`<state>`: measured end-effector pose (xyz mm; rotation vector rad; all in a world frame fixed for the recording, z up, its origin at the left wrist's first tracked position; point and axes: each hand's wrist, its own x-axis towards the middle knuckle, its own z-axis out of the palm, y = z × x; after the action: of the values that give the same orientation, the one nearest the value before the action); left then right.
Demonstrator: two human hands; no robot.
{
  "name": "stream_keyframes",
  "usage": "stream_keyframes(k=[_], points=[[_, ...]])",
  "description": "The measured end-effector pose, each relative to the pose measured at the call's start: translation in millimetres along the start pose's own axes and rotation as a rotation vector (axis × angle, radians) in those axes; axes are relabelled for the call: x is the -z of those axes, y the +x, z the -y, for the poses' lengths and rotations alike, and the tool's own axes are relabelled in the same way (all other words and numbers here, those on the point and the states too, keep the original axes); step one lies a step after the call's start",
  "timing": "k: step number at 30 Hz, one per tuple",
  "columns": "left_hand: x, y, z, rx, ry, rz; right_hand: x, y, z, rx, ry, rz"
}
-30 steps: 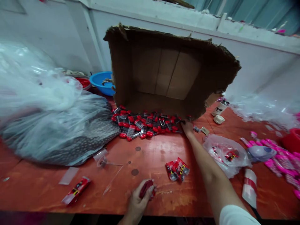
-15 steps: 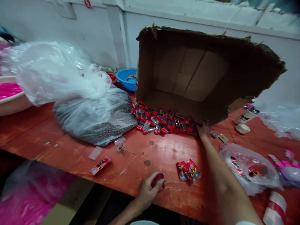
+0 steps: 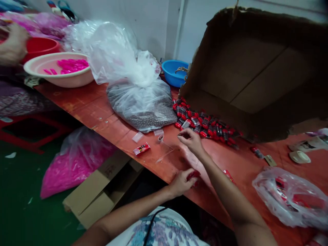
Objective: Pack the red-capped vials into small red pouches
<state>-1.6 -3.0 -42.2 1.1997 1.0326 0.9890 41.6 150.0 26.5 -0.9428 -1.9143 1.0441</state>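
My left hand (image 3: 182, 183) is closed around a small shiny red packet (image 3: 194, 175) at the table's front edge. My right hand (image 3: 192, 142) is over the table with curled fingers, just in front of a heap of small clear containers with red ends and dark contents (image 3: 208, 125). Whatever its fingertips pinch, if anything, I cannot make out. A tipped cardboard box (image 3: 238, 68) opens toward me behind the heap. Another red packet (image 3: 141, 149) lies to the left, beside a tiny scoop (image 3: 161, 137). Part of a red packet (image 3: 229, 176) shows behind my right forearm.
A tied clear bag of dark beads (image 3: 148, 114) stands left of the heap. Farther left is a pale basin of pink pieces (image 3: 58, 80), with another person's hand (image 3: 14, 44) by a red basin (image 3: 42, 48). A plastic bag with red packets (image 3: 289, 198) lies at right.
My right hand has come back from the heap's right end, by the box, toward my left hand. The left hand still holds the red packet. The view has swung left.
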Motion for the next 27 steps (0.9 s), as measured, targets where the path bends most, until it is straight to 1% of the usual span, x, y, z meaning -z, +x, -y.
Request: stream_keyframes(k=[1,3,4,6,9,12,17,20,24,27], points=[[0.2,0.1,0.2,-0.01,-0.001,-0.003,-16.3,4.4,4.9,0.019,-0.015,0.041],[0.4,0.4,0.9,-0.019,-0.037,-0.015,-39.5,12.4,9.8,0.042,-0.061,0.105],[0.5,0.5,1.4,-0.02,-0.065,-0.024,-46.8,15.7,10.9,0.045,-0.087,0.129],[0.7,0.6,2.1,-0.011,-0.122,-0.04,-54.9,20.7,11.9,0.038,-0.134,0.169],[1.4,0.2,2.0,-0.003,-0.187,-0.033,-56.7,24.7,11.2,0.033,-0.182,0.222],[2.3,-0.6,1.4,-0.03,-0.171,-0.014,-54.7,26.9,7.2,0.031,-0.209,0.257],[2.0,-0.5,4.6,-0.045,-0.177,0.003,-54.3,30.0,1.5,0.02,-0.196,0.235],[1.5,0.0,6.1,-0.043,-0.183,0.01,-54.7,30.9,2.3,0.078,-0.266,0.252],[2.1,-0.3,3.9,-0.037,-0.186,0.009,-54.5,31.7,0.9,0.219,-0.399,0.323],[2.4,-0.8,3.1,-0.038,-0.183,0.008,-55.2,32.8,-3.9,0.265,-0.5,0.35]])
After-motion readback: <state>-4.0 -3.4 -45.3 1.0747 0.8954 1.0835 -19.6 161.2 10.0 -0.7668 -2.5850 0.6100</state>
